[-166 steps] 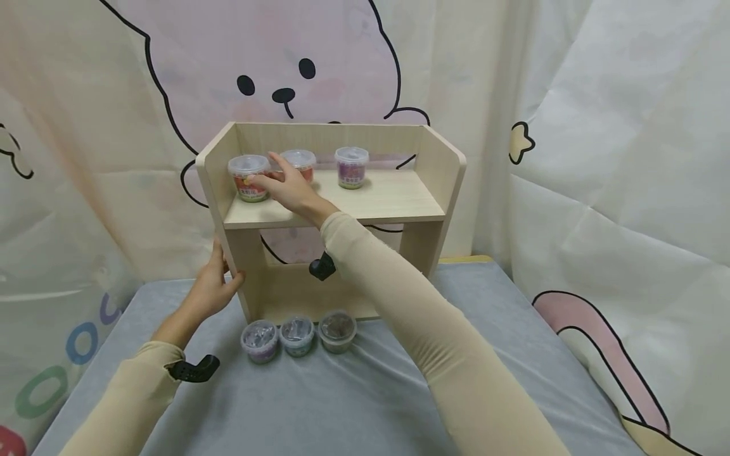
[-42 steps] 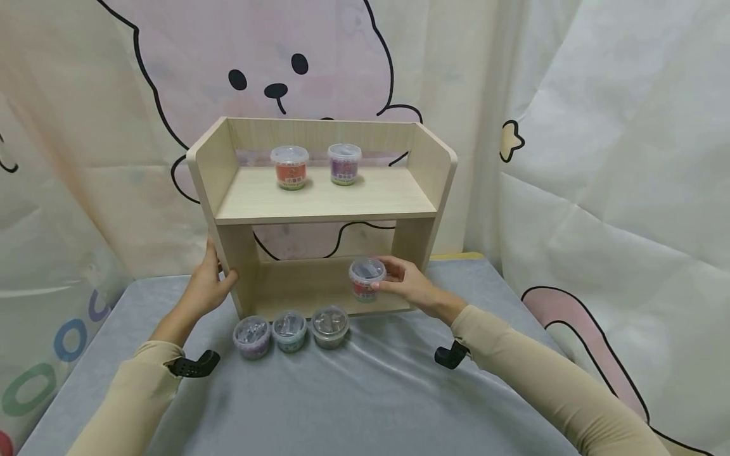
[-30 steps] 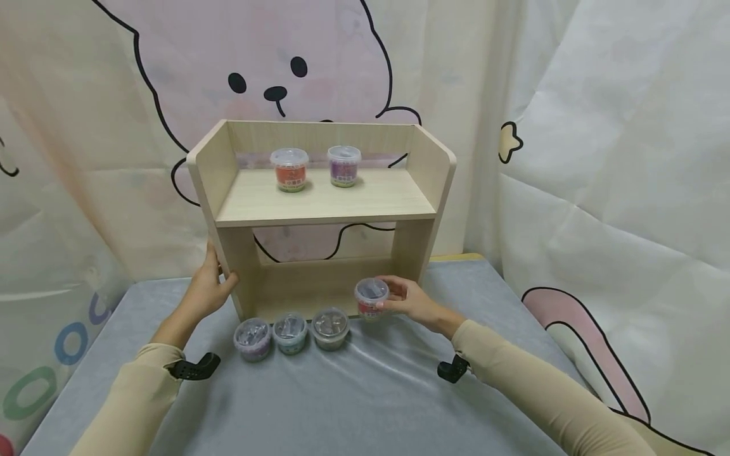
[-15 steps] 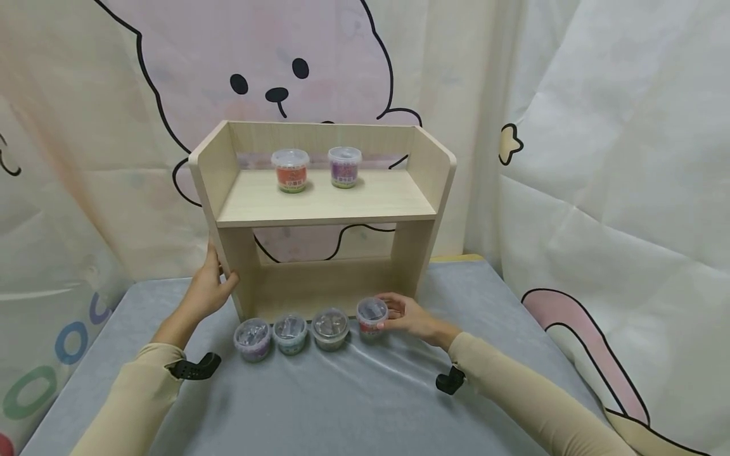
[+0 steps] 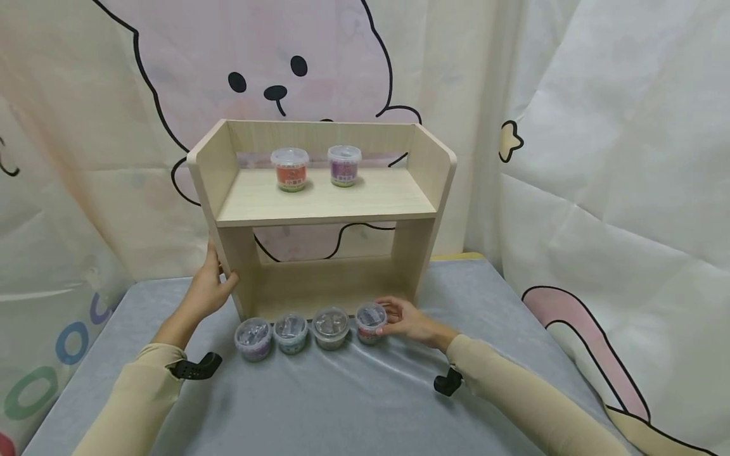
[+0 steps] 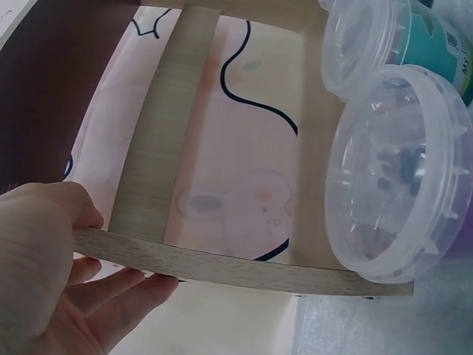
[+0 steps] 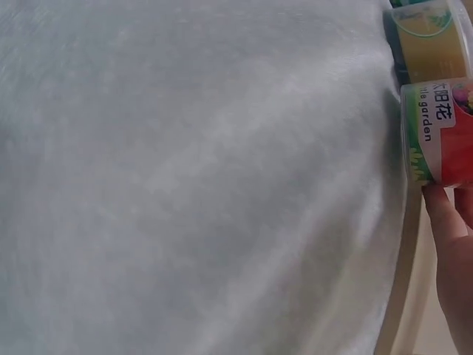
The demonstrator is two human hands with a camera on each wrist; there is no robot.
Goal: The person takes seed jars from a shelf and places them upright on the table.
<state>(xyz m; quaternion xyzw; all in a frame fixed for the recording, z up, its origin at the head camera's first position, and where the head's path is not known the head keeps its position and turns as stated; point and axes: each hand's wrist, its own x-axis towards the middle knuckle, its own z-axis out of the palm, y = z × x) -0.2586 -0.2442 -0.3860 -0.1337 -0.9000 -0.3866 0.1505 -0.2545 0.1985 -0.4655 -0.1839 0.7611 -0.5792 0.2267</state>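
My left hand [image 5: 203, 292] grips the left side panel of a two-tier wooden shelf [image 5: 325, 209]; the left wrist view shows the thumb on one side of the panel edge and fingers on the other. With thumb and fingers, my right hand [image 5: 410, 324] holds a clear-lidded plastic tub with a red label [image 5: 370, 334] at the right end of a row on the cloth. Beside it are a grey-brown tub [image 5: 330, 329], a teal-labelled tub [image 5: 291, 334] and a purple tub [image 5: 253, 339]. Printed on the red label [image 7: 458, 148] are flowers and "little garden".
On the upper shelf stand an orange-labelled tub [image 5: 291, 171] and a purple-labelled tub [image 5: 344, 167]. A grey-blue cloth [image 5: 319, 405] covers the table. Printed curtains [image 5: 599, 158] hang behind and at the sides.
The red-labelled tub has left the upper shelf's left end. My right hand has brought it down beside the row of tubs. My left hand has stayed on the shelf's side.
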